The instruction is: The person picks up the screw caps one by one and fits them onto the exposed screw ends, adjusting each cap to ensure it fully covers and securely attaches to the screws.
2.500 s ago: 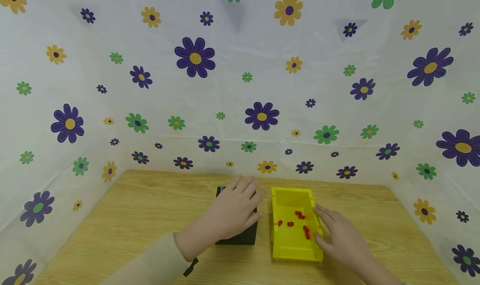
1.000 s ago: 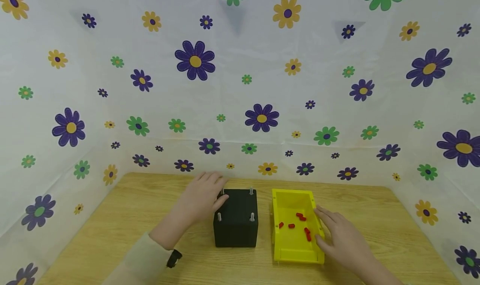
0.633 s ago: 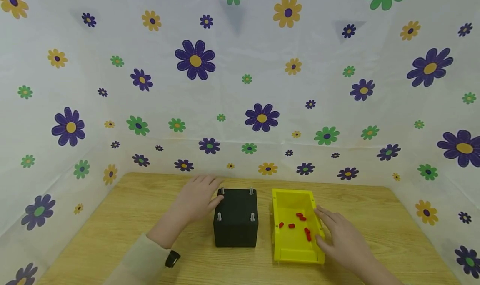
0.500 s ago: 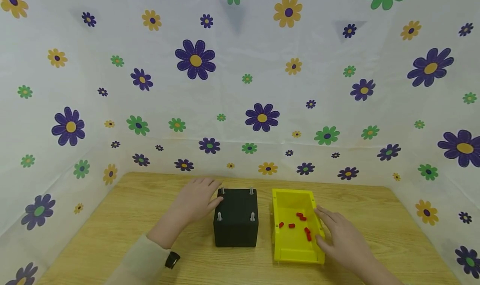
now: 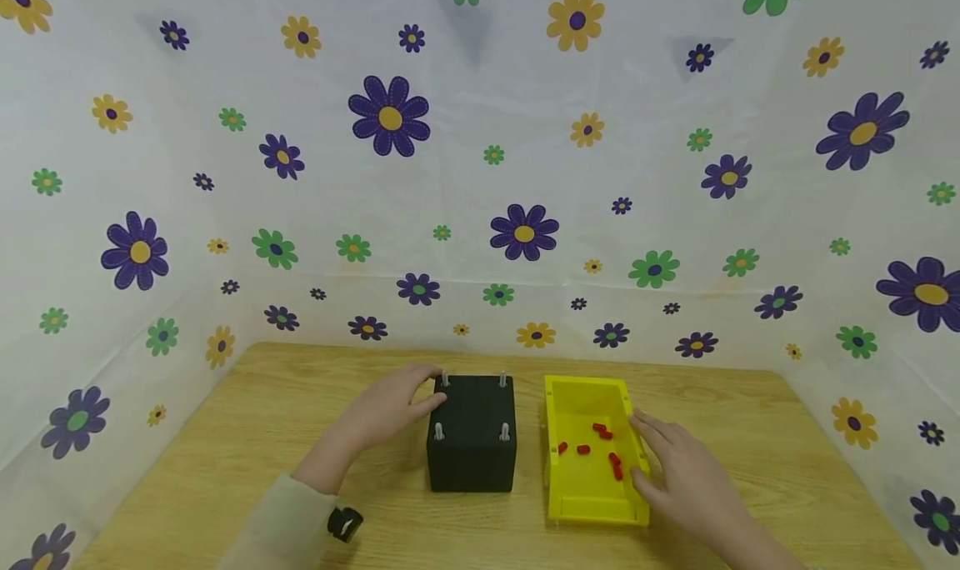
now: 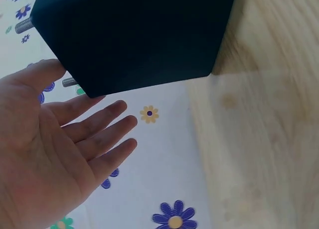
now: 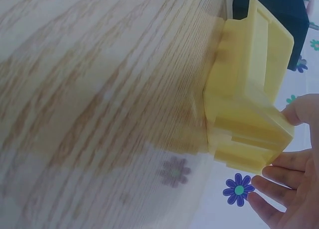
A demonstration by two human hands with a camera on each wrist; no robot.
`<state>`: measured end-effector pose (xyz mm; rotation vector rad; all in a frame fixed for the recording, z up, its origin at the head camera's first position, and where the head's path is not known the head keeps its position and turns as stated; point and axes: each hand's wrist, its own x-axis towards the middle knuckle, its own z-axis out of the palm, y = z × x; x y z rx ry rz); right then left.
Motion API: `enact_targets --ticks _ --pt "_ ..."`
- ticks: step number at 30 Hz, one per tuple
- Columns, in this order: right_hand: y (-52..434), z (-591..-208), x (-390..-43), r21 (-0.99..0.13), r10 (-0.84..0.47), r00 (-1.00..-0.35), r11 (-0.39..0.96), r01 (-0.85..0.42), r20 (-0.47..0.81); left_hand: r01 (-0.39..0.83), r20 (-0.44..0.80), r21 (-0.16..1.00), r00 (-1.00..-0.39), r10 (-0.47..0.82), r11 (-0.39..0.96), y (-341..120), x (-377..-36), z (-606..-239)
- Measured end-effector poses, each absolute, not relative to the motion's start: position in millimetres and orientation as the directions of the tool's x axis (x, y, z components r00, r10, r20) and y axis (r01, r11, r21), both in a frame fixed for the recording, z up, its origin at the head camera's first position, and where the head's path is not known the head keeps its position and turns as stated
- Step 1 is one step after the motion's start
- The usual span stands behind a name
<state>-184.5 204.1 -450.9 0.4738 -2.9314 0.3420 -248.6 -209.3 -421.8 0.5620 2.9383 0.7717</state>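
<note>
A black block (image 5: pixel 472 466) stands on the table with upright threaded metal studs (image 5: pixel 439 431) at its top corners. My left hand (image 5: pixel 381 407) is at its far left corner, thumb and index finger close to the stud there. In the left wrist view, that hand's fingers (image 6: pixel 107 142) are loosely extended, and nothing lies in the palm. To the right is a yellow bin (image 5: pixel 592 507) holding several small red cylindrical pieces (image 5: pixel 582 449). Beside its right wall, my right hand (image 5: pixel 686 474) touches the rim with thumb and fingertips, fingers relaxed.
The light wood table (image 5: pixel 300 420) ends at a white flowered cloth (image 5: pixel 465 195), which hangs behind and along both sides. A narrow gap separates the black block from the yellow bin. A dark band (image 5: pixel 345 523) is on my left wrist.
My left hand has moved left off the top of the black block, uncovering its studs, and has lately drawn its fingers in toward the far left corner. My right hand stays at the bin.
</note>
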Motion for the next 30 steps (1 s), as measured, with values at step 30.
enact_targets --ticks 30 --pt "202 -452 -182 -0.2 -0.277 -0.937 0.926 -0.319 0.214 -0.13 -0.162 0.981 -0.955 0.249 0.142 -208 -259 -457"
